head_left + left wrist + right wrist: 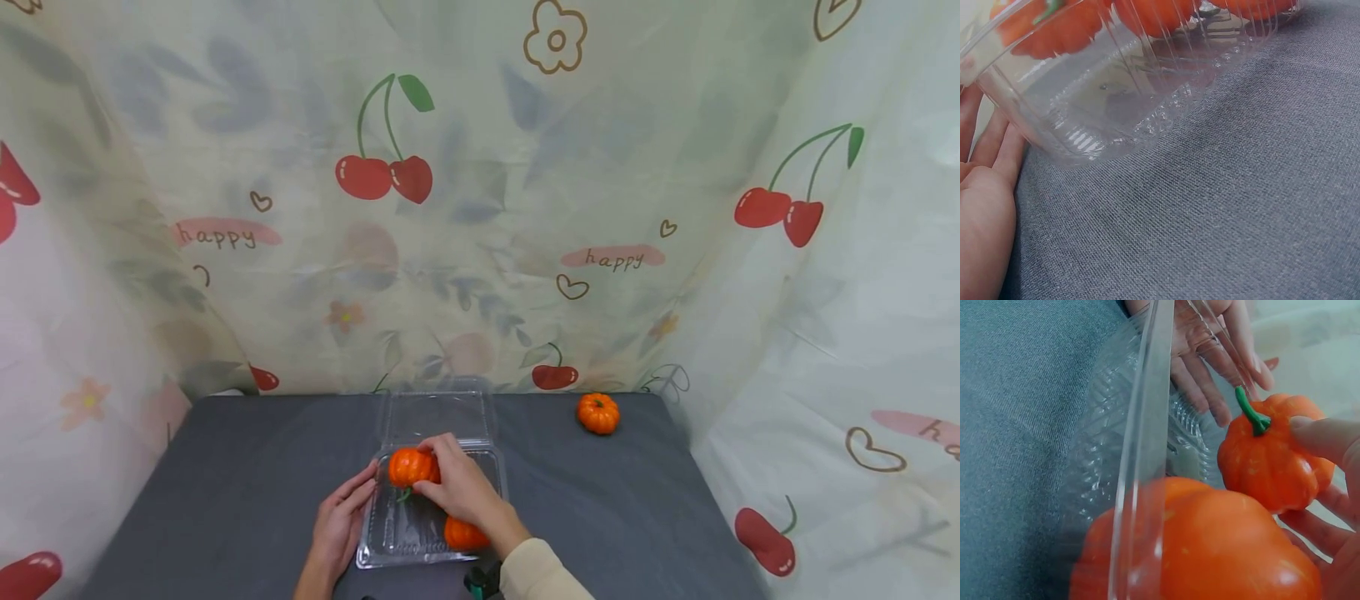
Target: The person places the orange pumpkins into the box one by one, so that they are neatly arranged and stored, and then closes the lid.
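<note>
Orange pumpkin (408,467) pinched in right hand (461,487), stem leftward; left hand (341,521) flat against clamshell (390,533).

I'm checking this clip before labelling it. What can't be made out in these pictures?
- Head view: the pumpkin in the clear container near corner is half hidden by the right hand.
- Left wrist view: the left hand is cut off by the frame edge; the pumpkins show only as orange blurs through plastic.
- Right wrist view: the near pumpkin is blurred.
</note>
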Demonstrator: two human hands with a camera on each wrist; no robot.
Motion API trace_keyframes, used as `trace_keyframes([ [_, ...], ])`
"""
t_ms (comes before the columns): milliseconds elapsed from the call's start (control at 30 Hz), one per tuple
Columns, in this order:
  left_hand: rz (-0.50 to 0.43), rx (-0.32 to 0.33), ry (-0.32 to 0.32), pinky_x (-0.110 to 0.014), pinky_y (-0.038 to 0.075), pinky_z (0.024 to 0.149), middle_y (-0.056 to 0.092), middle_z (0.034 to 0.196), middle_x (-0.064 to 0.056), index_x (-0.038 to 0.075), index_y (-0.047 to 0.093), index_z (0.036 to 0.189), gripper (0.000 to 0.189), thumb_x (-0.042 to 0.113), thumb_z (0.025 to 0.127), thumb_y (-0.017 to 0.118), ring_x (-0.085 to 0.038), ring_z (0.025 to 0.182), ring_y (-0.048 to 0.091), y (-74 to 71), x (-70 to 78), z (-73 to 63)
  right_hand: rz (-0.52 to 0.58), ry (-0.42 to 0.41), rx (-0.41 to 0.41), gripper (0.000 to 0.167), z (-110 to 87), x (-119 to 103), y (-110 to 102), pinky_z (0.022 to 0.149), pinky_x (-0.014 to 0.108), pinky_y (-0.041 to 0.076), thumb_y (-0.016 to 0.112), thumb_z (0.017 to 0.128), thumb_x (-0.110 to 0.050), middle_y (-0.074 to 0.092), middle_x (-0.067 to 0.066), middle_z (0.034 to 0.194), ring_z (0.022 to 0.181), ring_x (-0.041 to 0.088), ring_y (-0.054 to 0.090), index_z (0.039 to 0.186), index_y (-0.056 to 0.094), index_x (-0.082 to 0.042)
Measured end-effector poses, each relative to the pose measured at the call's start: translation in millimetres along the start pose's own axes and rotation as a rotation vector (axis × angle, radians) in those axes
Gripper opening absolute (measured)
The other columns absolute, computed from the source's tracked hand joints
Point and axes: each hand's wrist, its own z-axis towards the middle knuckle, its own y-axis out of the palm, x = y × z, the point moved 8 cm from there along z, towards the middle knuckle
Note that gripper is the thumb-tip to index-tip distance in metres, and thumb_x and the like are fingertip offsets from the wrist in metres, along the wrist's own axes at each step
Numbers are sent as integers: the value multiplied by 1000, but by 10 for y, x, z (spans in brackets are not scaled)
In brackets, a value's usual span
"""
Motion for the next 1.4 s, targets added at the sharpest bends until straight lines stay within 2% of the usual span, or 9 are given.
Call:
trace_keyframes([
  [300,-13,12,-23,-17,56,96,75,116,18,9,69,131,38,9,93,73,4,112,67,3,1,10,-44,-4,-2,48,36,-49,24,96,32,57,79,90,-33,56,-2,125,104,15,63,129,55,-21],
  [467,-8,10,-24,-17,55,97,75,117,18,6,66,134,42,10,93,73,4,113,67,-6,2,15,-71,-14,-14,48,71,-72,62,94,31,57,81,88,-33,57,-1,123,103,15,63,127,56,-19],
  [700,-32,-2,1,-16,55,96,75,115,17,7,68,131,37,6,94,70,3,113,67,-12,-25,21,-102,23,-65,47,109,-71,136,97,31,56,81,88,-33,57,-2,119,100,12,60,125,56,-20],
  [900,-1,-19,37,-15,55,94,75,115,16,3,66,134,40,6,95,70,5,112,67,-8,-7,-1,-132,17,-81,43,103,-88,157,100,32,56,78,90,-33,59,-2,120,104,13,59,126,58,-20],
  [1067,-6,-1,12,-15,56,93,76,114,16,7,70,130,37,8,94,71,4,111,67,-16,-16,4,-123,30,-95,38,107,-82,161,103,35,55,73,94,-34,62,-2,121,108,14,60,128,61,-21],
  [1267,-1,-11,27,-15,55,94,76,113,16,5,68,132,37,7,95,70,4,111,68,-7,0,-4,-175,-19,-170,46,115,-106,218,115,41,46,71,96,-33,66,-3,135,125,17,60,139,61,-20],
  [1400,7,-25,33,-14,55,95,75,115,16,4,65,134,39,8,96,68,4,111,67,-1,12,-8,-232,-63,-241,48,99,-126,266,115,39,44,72,95,-34,67,-4,135,123,15,60,141,61,-22],
])
